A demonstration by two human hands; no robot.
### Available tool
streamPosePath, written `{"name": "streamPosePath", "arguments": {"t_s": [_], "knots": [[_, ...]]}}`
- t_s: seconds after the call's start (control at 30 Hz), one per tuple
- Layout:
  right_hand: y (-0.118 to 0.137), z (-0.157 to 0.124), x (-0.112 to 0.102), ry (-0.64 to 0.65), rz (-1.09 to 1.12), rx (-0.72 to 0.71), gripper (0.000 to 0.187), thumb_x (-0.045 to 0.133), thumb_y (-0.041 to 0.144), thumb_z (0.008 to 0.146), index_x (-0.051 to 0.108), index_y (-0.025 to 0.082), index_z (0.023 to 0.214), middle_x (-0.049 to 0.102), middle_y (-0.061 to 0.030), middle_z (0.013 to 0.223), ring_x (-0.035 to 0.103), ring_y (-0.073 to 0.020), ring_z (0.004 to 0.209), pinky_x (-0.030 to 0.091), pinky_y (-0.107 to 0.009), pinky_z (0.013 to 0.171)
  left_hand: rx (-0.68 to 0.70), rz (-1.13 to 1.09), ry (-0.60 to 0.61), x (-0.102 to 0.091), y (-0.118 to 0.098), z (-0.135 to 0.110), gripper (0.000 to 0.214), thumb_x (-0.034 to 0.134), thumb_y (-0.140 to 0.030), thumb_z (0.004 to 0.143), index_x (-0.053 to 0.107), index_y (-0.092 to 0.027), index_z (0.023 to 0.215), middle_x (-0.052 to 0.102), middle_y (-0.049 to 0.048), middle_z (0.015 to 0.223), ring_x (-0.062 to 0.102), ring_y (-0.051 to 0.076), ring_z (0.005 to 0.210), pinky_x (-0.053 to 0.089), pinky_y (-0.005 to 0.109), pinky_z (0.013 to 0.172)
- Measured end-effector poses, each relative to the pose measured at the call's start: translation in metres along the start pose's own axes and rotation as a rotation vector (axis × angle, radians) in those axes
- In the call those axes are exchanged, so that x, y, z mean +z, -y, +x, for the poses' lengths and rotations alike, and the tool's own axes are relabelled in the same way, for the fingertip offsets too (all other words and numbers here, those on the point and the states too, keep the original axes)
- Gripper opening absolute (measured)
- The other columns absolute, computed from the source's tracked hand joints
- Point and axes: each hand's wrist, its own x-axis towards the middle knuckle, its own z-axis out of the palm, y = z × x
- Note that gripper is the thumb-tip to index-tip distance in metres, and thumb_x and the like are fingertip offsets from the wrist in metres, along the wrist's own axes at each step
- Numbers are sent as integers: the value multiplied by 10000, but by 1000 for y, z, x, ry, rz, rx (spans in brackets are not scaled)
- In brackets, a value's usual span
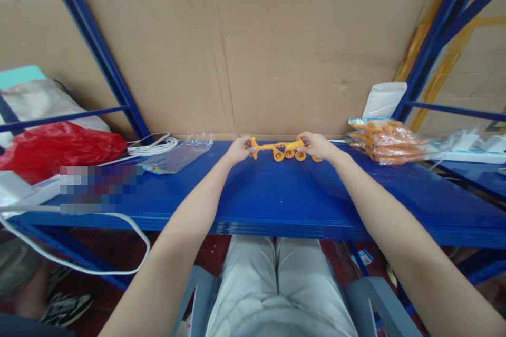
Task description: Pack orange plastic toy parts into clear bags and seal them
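Note:
An orange plastic toy (281, 149) with a long bar and three small round cups under it is held just above the blue shelf (276, 195), near the cardboard back wall. My left hand (238, 149) is closed on its left end. My right hand (316, 145) is closed on its right end. Both arms reach forward from my lap.
A stack of clear bags with orange parts (385, 141) lies right of my right hand. A clear plastic bag (179, 155), a coiled white cable (154, 146) and a red bag (51, 147) lie to the left. Blue rack posts (98, 47) stand at both sides.

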Motion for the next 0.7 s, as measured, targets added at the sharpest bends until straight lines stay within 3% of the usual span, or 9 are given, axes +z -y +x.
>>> {"name": "streamPosePath", "arguments": {"t_s": [0.2, 0.47, 0.7], "knots": [[-3, -2, -3, -21, -28, 23, 364, 687, 132, 714, 631, 157, 1073, 708, -113, 1068, 690, -205, 855, 541, -355, 817, 19, -50, 25, -1, 2, 1, 208, 670, 45, 728, 566, -109, 822, 618, -39, 633, 624, 85, 569, 577, 303, 684], [3, 0, 6, 11, 245, -34, 304, 717, 137, 678, 658, 167, 974, 725, -82, 977, 691, -201, 874, 556, -368, 814, 44, -82, 78, 5, 0, -1, 197, 678, 24, 730, 573, -100, 842, 634, -7, 705, 654, 116, 648, 580, 370, 741], [6, -2, 7, 113, 437, 14, 256, 729, 203, 698, 660, 158, 940, 734, -89, 923, 699, -204, 824, 573, -366, 770, 30, -110, 130, 7, 1, -1, 216, 702, 1, 723, 572, -102, 861, 630, -16, 689, 637, 89, 636, 590, 294, 690]]}}
